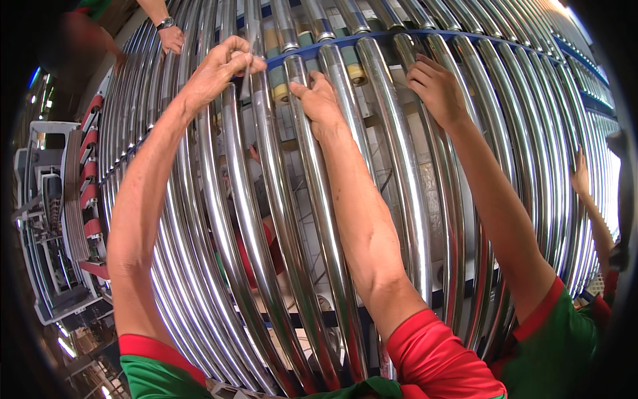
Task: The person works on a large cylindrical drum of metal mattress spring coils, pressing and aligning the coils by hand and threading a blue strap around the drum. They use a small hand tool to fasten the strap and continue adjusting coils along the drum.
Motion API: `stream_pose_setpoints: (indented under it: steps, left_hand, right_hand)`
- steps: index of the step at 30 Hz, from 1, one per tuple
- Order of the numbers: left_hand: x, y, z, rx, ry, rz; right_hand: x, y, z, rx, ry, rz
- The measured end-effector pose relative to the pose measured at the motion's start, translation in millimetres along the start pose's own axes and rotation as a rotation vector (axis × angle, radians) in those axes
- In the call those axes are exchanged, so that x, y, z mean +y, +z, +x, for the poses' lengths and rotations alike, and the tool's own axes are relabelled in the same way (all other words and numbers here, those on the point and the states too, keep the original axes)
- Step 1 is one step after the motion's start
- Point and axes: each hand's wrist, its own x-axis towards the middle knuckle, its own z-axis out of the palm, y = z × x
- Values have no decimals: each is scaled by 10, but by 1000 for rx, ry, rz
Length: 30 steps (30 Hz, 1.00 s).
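The head-worn fisheye looks down from above; rollers (399,139) spread near below.

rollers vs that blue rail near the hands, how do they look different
The rollers are shiny, mirror-like silver, while the blue rail is duller.
The rollers are thick round tubes; the blue rail shows as a narrow strip.
The rollers run away from the person, whereas the blue rail crosses from side to side.
Both look bowed in this fisheye view.
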Motion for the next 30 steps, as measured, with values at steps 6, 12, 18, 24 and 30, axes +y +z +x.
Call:
stream_pose_setpoints:
  steps: [6,12,18,24,30]
  left_hand:
    - [-251,205,60,362,167,-110]
    - [-447,542,-40,573,146,-146]
    - [-506,800,-324,750,305,-35]
    - [-415,941,-326,738,405,339]
    - [-395,923,-267,684,363,454]
  right_hand:
    - [81,23,65,-68,-16,162]
    - [58,6,50,-105,28,238]
    - [-34,-18,-48,-107,66,262]
    - [-19,1,-16,-99,12,234]
    - [-23,9,-32,-62,19,199]
